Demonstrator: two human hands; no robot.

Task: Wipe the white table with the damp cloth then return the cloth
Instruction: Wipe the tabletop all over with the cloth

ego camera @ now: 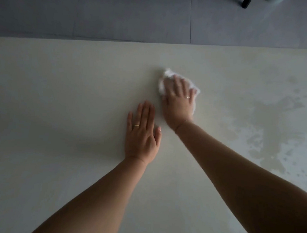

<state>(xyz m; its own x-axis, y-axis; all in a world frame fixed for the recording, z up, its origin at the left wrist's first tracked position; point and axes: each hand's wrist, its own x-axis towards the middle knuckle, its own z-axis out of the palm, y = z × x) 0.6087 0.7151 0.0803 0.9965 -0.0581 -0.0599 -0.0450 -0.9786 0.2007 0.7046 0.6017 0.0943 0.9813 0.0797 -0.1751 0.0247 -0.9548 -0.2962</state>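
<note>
From the head view I see the white tabletop [69, 92] filling most of the frame, with grey floor [101, 12] beyond its far edge and two dark chair legs [247, 2] at the top. The right grip [179, 98], a bare hand, lies flat on the damp cloth [162, 85], fingers straight and spread, pressing it down rather than curling round it. The cloth is bunched under the palm near the middle of the tabletop, with white folds showing past the fingertips and at the left of the hand. The left grip [142, 132] rests palm-down on the bare surface just beside and nearer to me, fingers straight and together, holding nothing. It looks like a brace. Blotchy wet patches [275, 125] cover the right side, while the left side looks dry and matte, so I judge the wiping is partway done. To do this stroke well I would keep even palm pressure, spread the cloth flatter so more of it touches, work leftward in overlapping passes out to the far edge, and shift the bracing hand off the strip before wiping it.
</note>
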